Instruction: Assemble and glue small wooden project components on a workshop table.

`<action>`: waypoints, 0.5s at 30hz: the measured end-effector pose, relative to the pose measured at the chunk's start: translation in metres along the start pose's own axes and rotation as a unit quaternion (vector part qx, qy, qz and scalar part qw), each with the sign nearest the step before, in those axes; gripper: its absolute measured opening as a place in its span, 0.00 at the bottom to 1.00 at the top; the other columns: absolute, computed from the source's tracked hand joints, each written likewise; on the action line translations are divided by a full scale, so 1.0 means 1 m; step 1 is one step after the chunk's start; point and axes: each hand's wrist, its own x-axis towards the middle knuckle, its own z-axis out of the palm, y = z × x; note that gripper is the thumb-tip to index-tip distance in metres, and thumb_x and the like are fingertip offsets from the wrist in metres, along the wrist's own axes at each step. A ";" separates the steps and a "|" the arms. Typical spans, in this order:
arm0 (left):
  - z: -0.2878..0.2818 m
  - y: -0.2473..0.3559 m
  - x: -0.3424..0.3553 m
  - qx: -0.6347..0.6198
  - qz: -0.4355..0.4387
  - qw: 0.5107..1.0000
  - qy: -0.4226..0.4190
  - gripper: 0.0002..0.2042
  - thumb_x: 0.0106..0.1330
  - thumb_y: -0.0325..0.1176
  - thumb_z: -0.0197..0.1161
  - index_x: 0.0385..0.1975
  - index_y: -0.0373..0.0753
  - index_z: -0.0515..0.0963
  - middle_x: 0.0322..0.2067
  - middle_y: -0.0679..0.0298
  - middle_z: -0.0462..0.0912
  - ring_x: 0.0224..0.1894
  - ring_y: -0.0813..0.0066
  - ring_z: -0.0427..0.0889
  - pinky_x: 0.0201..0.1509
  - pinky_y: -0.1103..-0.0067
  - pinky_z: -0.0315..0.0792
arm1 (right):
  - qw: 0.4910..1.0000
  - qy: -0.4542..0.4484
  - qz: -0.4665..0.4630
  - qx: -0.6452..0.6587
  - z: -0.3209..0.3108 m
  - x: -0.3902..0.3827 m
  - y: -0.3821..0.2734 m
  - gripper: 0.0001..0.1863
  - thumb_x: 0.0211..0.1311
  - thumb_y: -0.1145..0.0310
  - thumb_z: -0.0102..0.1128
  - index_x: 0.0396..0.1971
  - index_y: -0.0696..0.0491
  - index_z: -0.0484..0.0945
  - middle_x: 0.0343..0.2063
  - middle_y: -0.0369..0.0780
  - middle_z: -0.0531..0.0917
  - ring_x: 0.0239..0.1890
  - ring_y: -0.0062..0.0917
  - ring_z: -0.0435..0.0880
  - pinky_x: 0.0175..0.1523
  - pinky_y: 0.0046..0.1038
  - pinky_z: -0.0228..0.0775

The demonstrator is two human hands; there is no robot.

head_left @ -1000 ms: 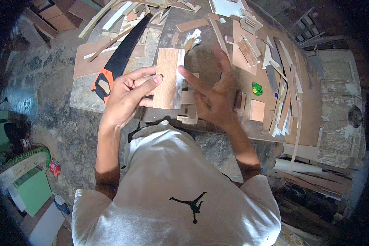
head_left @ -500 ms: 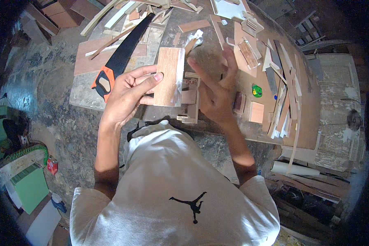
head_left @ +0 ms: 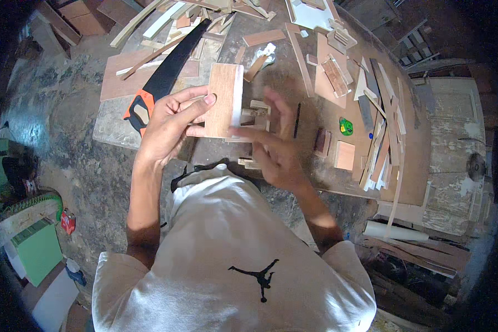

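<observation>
My left hand (head_left: 174, 120) grips a small rectangular wooden board (head_left: 222, 102) by its left edge, thumb on top. White paste-like stuff runs along the board's right edge. My right hand (head_left: 279, 157) is beside it, fingers spread and slightly blurred, with one fingertip at the board's lower right corner. Partly hidden behind the hands is a small wooden frame-like piece (head_left: 258, 105) at the table's near edge. Beyond the board lies a wooden stick (head_left: 255, 68) against a clump of white paste (head_left: 266, 51).
A handsaw (head_left: 174, 63) with an orange and black handle lies at the left. On the right are a green tape measure (head_left: 346, 126), a square wooden block (head_left: 345, 155), a dark pencil-like stick (head_left: 297, 120) and long wood strips (head_left: 383, 149). Offcuts (head_left: 205, 11) pile up at the back.
My right hand has moved left and down, bringing a finger to the board's lower right corner. The board has shifted slightly left and up in my left hand.
</observation>
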 end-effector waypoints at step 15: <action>0.001 -0.008 -0.008 -0.018 -0.029 0.998 -0.048 0.21 0.71 0.32 0.66 0.60 0.27 0.75 0.44 0.58 0.87 0.40 0.78 0.88 0.37 0.81 0.86 | 0.981 0.084 -0.036 -0.172 -0.020 0.044 0.028 0.38 0.52 0.84 0.54 0.61 0.31 0.81 0.75 0.51 0.50 0.77 0.47 0.48 0.78 0.45 0.44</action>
